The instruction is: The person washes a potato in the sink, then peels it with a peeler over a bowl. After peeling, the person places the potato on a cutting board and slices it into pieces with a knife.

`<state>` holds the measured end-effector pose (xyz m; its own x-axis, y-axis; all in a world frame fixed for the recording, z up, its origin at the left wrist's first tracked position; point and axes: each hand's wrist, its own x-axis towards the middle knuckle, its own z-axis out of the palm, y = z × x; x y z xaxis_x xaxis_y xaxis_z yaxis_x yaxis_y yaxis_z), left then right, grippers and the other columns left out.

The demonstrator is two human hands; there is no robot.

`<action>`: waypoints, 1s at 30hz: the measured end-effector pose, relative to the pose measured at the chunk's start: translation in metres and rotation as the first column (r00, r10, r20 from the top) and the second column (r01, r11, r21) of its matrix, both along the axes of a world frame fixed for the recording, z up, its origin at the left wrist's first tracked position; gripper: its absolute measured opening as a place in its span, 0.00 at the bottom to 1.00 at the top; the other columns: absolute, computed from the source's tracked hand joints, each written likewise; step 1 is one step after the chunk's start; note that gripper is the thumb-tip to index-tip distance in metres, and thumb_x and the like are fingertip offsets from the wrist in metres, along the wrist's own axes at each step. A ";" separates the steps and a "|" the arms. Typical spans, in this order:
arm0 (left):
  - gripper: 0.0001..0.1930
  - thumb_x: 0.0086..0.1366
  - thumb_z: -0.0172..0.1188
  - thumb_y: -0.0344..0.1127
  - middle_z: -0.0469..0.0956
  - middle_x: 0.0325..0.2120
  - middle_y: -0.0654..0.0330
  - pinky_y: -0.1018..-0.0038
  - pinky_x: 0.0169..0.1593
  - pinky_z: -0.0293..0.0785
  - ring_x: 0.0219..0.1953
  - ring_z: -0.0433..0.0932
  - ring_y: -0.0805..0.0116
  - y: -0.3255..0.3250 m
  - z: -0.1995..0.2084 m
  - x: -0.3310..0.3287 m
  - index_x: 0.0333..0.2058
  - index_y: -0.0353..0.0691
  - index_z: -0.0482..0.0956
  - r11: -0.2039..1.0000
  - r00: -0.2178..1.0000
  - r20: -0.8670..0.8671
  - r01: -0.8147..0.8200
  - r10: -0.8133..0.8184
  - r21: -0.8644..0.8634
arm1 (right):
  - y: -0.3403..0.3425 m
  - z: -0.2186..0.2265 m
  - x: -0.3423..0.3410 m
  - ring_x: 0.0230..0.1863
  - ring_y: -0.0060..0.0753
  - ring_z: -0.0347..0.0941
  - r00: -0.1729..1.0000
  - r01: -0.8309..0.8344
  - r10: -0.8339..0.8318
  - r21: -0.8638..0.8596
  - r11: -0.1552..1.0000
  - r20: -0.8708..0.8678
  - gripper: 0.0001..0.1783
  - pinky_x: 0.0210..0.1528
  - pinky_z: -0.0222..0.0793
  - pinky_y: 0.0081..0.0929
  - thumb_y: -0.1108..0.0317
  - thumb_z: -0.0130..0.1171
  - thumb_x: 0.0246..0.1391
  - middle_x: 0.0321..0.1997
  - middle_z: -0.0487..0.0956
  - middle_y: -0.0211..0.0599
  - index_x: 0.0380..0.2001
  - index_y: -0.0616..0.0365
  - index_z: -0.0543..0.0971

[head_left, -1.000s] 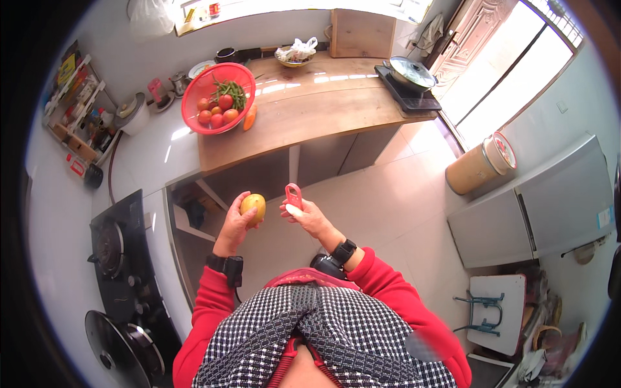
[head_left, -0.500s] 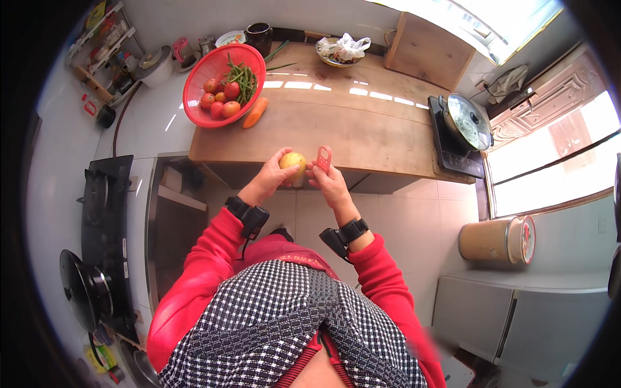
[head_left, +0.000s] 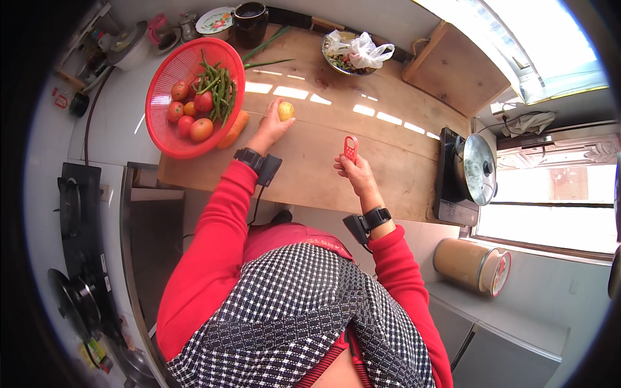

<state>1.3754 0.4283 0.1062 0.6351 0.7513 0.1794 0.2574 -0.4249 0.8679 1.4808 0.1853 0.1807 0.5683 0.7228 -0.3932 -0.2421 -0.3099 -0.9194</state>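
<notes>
My left hand (head_left: pixel 273 125) reaches out over the wooden table, its fingers around a round, yellowish potato (head_left: pixel 286 111). Closer to the table's front edge, my right hand (head_left: pixel 357 173) is closed on a red peeler (head_left: pixel 350 148), whose flat end with holes points up and away; its other end is hidden in the fingers. Left of my left hand stands a red plastic basket (head_left: pixel 155 124) with tomatoes (head_left: pixel 202 129) and green beans (head_left: pixel 223 97) in it. An orange carrot (head_left: pixel 234 130) lies against the basket's right side.
On the wooden table (head_left: pixel 310 158), a bowl with a white plastic bag (head_left: pixel 370 52) stands at the back. A lidded pot (head_left: pixel 477 169) sits on an induction cooker (head_left: pixel 447 194) at the right. Behind the basket are a dark jar (head_left: pixel 250 27), a floral plate (head_left: pixel 214 21) and spring onions (head_left: pixel 266 45).
My left hand has carried the potato forward over the table, away from my body. My right hand has moved slightly right with the peeler, and the two hands are farther apart.
</notes>
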 end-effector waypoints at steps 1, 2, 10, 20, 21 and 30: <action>0.34 0.47 0.62 0.35 0.62 0.50 0.53 0.71 0.51 0.62 0.50 0.64 0.60 0.011 -0.001 0.007 0.53 0.40 0.58 1.000 1.000 -0.028 -0.005 0.005 0.012 | 0.001 0.001 0.007 0.33 0.22 0.71 1.000 0.010 -0.009 0.018 1.000 -0.019 0.14 0.32 0.67 0.19 0.62 0.50 0.52 0.35 0.75 0.33 0.37 0.61 0.71; 0.34 0.47 0.62 0.34 0.60 0.52 0.52 0.71 0.55 0.58 0.53 0.62 0.58 0.018 -0.002 0.012 0.53 0.40 0.58 1.000 0.997 -0.070 -0.012 0.013 0.009 | 0.001 0.001 0.013 0.33 0.22 0.71 0.999 0.028 -0.028 0.002 1.000 -0.044 0.14 0.32 0.67 0.18 0.62 0.50 0.52 0.35 0.75 0.34 0.38 0.61 0.71; 0.33 0.47 0.61 0.40 0.56 0.55 0.53 0.62 0.55 0.57 0.52 0.60 0.50 0.010 0.001 -0.003 0.53 0.45 0.60 0.897 0.924 -0.309 -0.073 0.225 0.436 | -0.006 -0.001 0.069 0.33 0.23 0.72 0.988 0.075 -0.073 0.010 0.997 -0.135 0.14 0.32 0.67 0.18 0.62 0.51 0.52 0.36 0.75 0.33 0.38 0.60 0.71; 0.07 0.51 0.56 0.34 0.74 0.24 0.54 0.64 0.34 0.69 0.29 0.73 0.53 -0.071 0.027 -0.008 0.27 0.38 0.74 0.956 0.914 -0.396 0.032 0.090 0.291 | -0.014 -0.010 0.165 0.36 0.29 0.74 0.973 0.025 0.006 0.129 0.991 -0.231 0.12 0.37 0.71 0.22 0.64 0.51 0.53 0.36 0.76 0.36 0.39 0.59 0.71; 0.07 0.51 0.56 0.35 0.73 0.21 0.53 0.64 0.31 0.69 0.26 0.73 0.52 -0.085 0.024 -0.008 0.25 0.37 0.73 0.943 0.878 -0.477 0.121 0.044 0.309 | -0.015 -0.014 0.172 0.36 0.29 0.74 0.970 0.033 0.000 0.128 0.991 -0.242 0.12 0.37 0.71 0.22 0.64 0.51 0.53 0.36 0.76 0.36 0.39 0.59 0.71; 0.05 0.50 0.57 0.31 0.73 0.20 0.52 0.64 0.31 0.70 0.26 0.73 0.53 -0.108 0.010 0.003 0.23 0.36 0.72 0.954 0.780 -0.616 0.090 0.112 0.288 | -0.040 -0.049 0.191 0.33 0.25 0.74 0.927 0.060 -0.027 0.076 0.995 -0.374 0.11 0.32 0.70 0.19 0.64 0.50 0.53 0.35 0.76 0.34 0.37 0.58 0.71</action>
